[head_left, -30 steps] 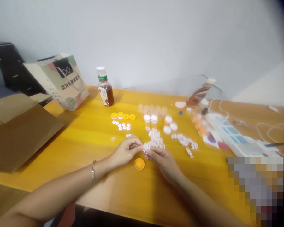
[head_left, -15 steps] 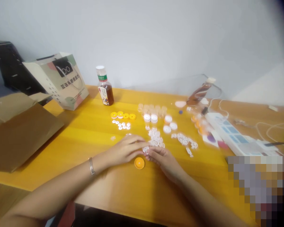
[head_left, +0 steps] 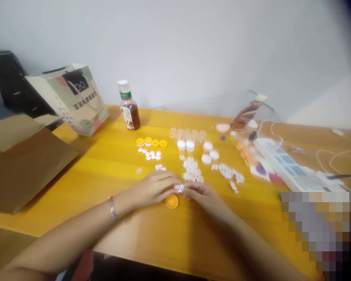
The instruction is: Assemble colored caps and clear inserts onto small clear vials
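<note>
White piece (head_left: 179, 188) sits between my left hand (head_left: 153, 188) and right hand (head_left: 206, 197), near orange cap (head_left: 172, 201). Left thumb and fingers nearly closed on it; right fingertips pinch other side. I'd keep pinch light, avoid bending. Cardboard box (head_left: 35, 168) bounds left; bare table (head_left: 163, 234) nearside gives room; power strip (head_left: 286, 164) limits right.

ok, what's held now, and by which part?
A small white perforated piece, by opposite ends: left grip on its left, right grip on its right. Exact finger contact is blurred.
</note>
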{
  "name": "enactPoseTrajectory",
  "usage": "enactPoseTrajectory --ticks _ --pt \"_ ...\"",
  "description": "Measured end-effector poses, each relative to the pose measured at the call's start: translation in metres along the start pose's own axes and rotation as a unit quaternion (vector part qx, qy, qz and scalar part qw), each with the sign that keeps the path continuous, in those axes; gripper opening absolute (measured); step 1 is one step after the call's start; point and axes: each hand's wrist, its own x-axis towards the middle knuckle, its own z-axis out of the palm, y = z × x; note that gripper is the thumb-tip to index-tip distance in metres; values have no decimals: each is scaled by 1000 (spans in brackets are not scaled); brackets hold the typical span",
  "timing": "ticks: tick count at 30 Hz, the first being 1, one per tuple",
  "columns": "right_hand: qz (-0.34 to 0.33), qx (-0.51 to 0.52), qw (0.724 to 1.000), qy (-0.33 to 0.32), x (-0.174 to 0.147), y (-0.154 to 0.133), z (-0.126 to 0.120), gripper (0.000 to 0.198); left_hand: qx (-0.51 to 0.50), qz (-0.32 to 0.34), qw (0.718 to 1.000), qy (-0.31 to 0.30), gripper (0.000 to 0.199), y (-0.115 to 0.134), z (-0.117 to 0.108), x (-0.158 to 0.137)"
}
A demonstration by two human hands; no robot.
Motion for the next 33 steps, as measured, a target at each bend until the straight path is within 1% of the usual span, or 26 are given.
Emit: enactPoseTrajectory --ticks 6,11,13,16,18,20,23,25,27,29,30,33 --pt "-18 -11 1000 5 0 0 0 13 3 -13 1000 18 19 -2 13 -2" --pt "-37 -12 999 5 2 1 2 17 -29 -26 999 22 19 0 15 -2" --pt "-47 -15 999 11 2 2 3 18 -73 -50 996 23 20 2 14 -2" --pt "-63 -25 998 12 2 5 3 19 -142 -103 984 28 19 4 14 0" --pt "-68 -42 997 15 2 8 4 19 -156 -134 978 32 16 5 15 0" --pt "-69 -60 996 22 2 10 5 20 -149 -146 977 35 14 4 18 0" --pt "-66 -45 997 14 3 10 5 19 -136 -128 981 46 13 3 19 -1" --pt "-58 -3 998 -3 3 9 4 19 -124 -96 986 63 14 3 18 -1" --pt "-51 39 998 -3 3 9 2 20 -114 -57 989 71 15 3 16 -1" --pt "-49 68 996 33 4 10 -1 20 -111 -38 991 70 17 3 15 -1" --pt "-52 81 993 61 5 11 -3 20 -111 -42 990 70 21 3 14 0" --pt "-67 111 980 149 9 14 -8 23 -95 -85 989 72 28 -5 14 6"
